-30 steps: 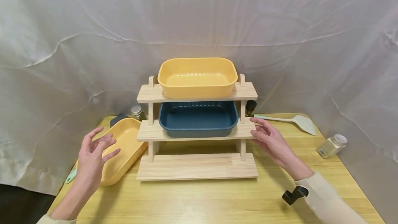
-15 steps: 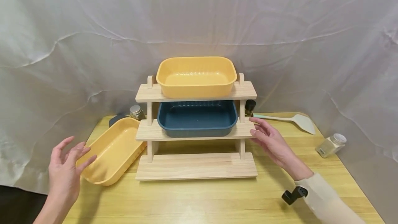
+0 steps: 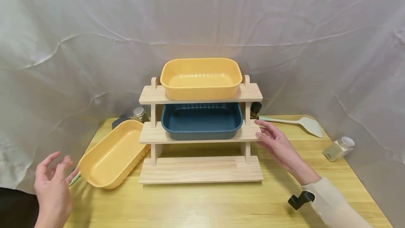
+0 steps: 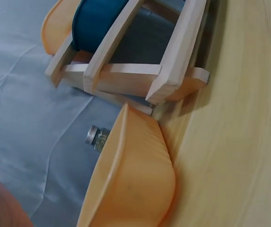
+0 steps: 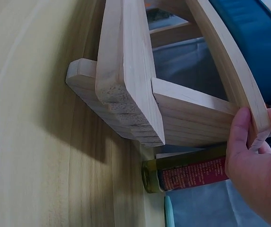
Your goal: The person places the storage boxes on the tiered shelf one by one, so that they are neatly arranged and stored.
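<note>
My right hand (image 3: 280, 149) pinches the right end of the middle board of a three-tier wooden rack (image 3: 200, 170). The right wrist view shows the thumb and fingers on opposite faces of that board (image 5: 234, 71). A yellow basin (image 3: 200, 92) sits on the top tier and a dark blue basin (image 3: 202, 134) on the middle one. Left of the rack, a second yellow basin (image 3: 114, 154) lies tilted, its far end beside the rack. My left hand (image 3: 53, 189) hovers off its near left corner with loosely bent fingers, holding nothing; the left wrist view catches only its edge.
Behind the rack's right side stands a bottle (image 5: 192, 170) with a black cap. A white spatula (image 3: 310, 126) and a spice jar (image 3: 338, 149) lie to the right. Another jar (image 3: 139, 113) is at the back left. A green handle (image 3: 74, 179) pokes out by the tilted basin.
My left hand has moved left and toward me, away from over the tilted yellow basin. The right hand keeps its grip on the rack, and the rack and basins stay put.
</note>
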`<control>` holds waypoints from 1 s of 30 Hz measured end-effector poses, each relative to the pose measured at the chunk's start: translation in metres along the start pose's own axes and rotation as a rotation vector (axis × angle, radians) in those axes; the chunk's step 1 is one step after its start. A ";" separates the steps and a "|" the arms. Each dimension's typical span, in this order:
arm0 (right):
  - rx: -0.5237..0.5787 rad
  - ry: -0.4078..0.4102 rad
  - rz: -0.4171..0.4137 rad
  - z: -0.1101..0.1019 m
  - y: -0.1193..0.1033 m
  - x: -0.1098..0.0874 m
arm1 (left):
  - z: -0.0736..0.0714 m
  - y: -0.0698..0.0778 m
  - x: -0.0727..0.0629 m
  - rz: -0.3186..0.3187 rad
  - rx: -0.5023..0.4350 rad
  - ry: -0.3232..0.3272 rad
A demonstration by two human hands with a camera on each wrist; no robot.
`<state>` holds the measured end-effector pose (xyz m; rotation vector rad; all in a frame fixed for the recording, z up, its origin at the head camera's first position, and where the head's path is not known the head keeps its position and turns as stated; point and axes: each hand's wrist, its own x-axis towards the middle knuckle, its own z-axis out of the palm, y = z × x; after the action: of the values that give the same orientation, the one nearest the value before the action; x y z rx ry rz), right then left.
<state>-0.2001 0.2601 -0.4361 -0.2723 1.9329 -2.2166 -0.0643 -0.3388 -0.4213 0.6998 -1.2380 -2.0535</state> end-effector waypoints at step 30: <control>-0.004 -0.006 -0.008 0.001 0.000 0.000 | -0.049 -0.056 -0.003 -0.248 -0.028 -0.237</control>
<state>-0.1998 0.2595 -0.4362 -0.2876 1.9372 -2.2144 -0.0413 -0.3442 -0.4917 0.6376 -1.3028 -2.4099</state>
